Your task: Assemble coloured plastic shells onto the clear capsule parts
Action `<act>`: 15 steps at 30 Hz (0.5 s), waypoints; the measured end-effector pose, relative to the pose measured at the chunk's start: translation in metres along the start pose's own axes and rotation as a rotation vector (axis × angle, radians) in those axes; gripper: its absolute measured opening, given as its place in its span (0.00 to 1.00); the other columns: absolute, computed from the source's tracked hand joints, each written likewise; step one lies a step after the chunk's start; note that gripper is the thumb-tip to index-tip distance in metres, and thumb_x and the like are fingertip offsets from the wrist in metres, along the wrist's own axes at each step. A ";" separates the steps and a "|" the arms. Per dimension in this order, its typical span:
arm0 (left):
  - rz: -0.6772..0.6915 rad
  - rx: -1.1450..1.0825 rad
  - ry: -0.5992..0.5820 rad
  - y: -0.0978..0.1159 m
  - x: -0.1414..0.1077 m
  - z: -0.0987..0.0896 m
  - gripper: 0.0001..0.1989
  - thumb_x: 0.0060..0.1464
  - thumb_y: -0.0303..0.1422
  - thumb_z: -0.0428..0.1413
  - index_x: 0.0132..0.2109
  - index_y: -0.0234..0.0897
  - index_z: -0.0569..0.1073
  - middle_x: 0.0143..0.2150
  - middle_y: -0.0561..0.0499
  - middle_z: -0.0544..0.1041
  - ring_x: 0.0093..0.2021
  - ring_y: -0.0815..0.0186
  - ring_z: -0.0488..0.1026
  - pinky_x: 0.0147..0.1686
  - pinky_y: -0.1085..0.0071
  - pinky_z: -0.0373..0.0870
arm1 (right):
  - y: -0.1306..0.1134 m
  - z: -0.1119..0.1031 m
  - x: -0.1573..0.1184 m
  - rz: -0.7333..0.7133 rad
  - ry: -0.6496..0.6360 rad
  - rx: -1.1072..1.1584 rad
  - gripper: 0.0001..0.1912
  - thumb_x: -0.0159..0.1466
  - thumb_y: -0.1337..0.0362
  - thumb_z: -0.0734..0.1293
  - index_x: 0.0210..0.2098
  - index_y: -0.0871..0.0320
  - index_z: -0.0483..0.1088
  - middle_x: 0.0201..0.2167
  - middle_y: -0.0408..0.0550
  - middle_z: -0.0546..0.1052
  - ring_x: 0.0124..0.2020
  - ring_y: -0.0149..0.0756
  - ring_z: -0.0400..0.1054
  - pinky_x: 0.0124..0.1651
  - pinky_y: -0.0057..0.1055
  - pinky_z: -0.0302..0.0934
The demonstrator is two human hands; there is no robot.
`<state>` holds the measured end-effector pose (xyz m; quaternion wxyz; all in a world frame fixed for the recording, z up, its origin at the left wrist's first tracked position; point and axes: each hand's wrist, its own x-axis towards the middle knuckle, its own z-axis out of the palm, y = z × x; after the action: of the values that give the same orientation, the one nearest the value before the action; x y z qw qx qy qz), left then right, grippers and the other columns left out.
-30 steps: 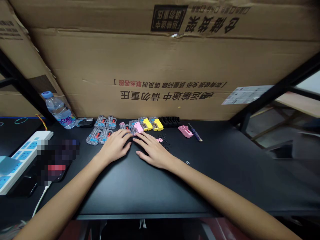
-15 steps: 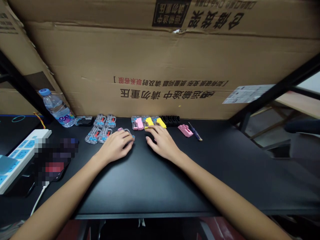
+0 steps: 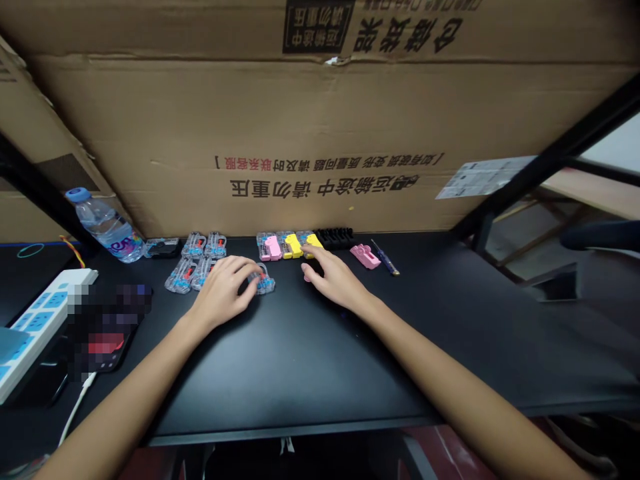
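Observation:
My left hand [image 3: 227, 290] is over the black table, its fingers curved and its thumb apart from them. Right at its fingertips lies a clear plastic case [image 3: 265, 283] with blue and red parts inside; the fingers partly cover it. My right hand [image 3: 337, 279] hovers with thumb and fingers spread, nothing in it. Behind its fingertips stand similar clear cases, one with a pink cover [image 3: 271, 248] and others with a yellow cover [image 3: 291, 247]. Left of my left hand lie several more clear cases [image 3: 181, 275], one partly hidden by that hand.
Black ridged parts [image 3: 334, 238], a pink plastic piece [image 3: 365, 256] and a screwdriver [image 3: 385, 258] lie to the right. On the left are a water bottle [image 3: 107, 227], a dark device [image 3: 163, 247], a power strip [image 3: 45, 310] and a phone [image 3: 113, 327]. Cardboard [image 3: 320, 127] stands behind.
The clear case by my left hand shows more fully, right of its fingertips. The pink bit behind that hand is out of sight. My right hand sits slightly farther right of it.

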<state>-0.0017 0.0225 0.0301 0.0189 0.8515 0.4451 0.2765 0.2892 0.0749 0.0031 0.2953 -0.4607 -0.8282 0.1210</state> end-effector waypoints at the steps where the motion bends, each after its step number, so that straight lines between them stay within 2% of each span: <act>1: -0.023 0.026 -0.012 -0.001 -0.001 0.000 0.12 0.72 0.37 0.52 0.54 0.40 0.77 0.57 0.43 0.80 0.58 0.53 0.75 0.61 0.54 0.69 | 0.000 0.001 0.000 0.003 0.002 0.019 0.23 0.73 0.59 0.61 0.65 0.58 0.68 0.62 0.60 0.77 0.62 0.52 0.73 0.65 0.53 0.67; 4: -0.085 0.071 -0.053 -0.004 -0.003 0.004 0.21 0.69 0.43 0.56 0.62 0.38 0.73 0.63 0.40 0.77 0.65 0.49 0.70 0.66 0.50 0.65 | 0.001 0.001 -0.001 0.017 0.031 0.004 0.23 0.73 0.58 0.61 0.65 0.57 0.69 0.63 0.59 0.76 0.65 0.53 0.71 0.67 0.54 0.65; 7: -0.122 0.073 -0.084 -0.006 -0.005 0.007 0.29 0.66 0.50 0.59 0.66 0.37 0.69 0.64 0.38 0.75 0.67 0.46 0.67 0.69 0.46 0.61 | 0.002 0.000 -0.001 0.012 0.009 -0.039 0.24 0.73 0.58 0.62 0.66 0.55 0.67 0.65 0.59 0.75 0.66 0.55 0.69 0.68 0.57 0.64; 11: -0.108 0.023 -0.125 -0.005 -0.006 0.007 0.31 0.65 0.50 0.60 0.67 0.39 0.68 0.63 0.38 0.76 0.66 0.47 0.68 0.70 0.45 0.59 | 0.010 -0.006 0.000 -0.023 -0.044 -0.034 0.26 0.74 0.57 0.62 0.69 0.57 0.65 0.67 0.59 0.74 0.69 0.53 0.67 0.73 0.57 0.57; 13: -0.075 -0.019 -0.158 -0.004 -0.006 0.007 0.31 0.64 0.50 0.60 0.67 0.39 0.68 0.64 0.39 0.75 0.66 0.48 0.69 0.71 0.45 0.56 | 0.016 -0.013 0.000 -0.024 0.016 -0.020 0.24 0.75 0.57 0.61 0.68 0.56 0.66 0.67 0.58 0.74 0.69 0.52 0.67 0.73 0.55 0.58; 15: -0.036 -0.055 -0.184 -0.003 -0.006 0.007 0.31 0.65 0.50 0.60 0.68 0.40 0.67 0.65 0.40 0.75 0.66 0.49 0.69 0.73 0.45 0.54 | 0.021 -0.024 0.000 -0.010 0.093 -0.009 0.21 0.76 0.58 0.61 0.65 0.55 0.70 0.63 0.56 0.77 0.64 0.50 0.71 0.68 0.52 0.63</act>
<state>-0.0029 0.0214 0.0204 0.0880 0.8644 0.4488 0.2091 0.3183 0.0852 0.0120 0.3321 -0.4628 -0.8165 0.0941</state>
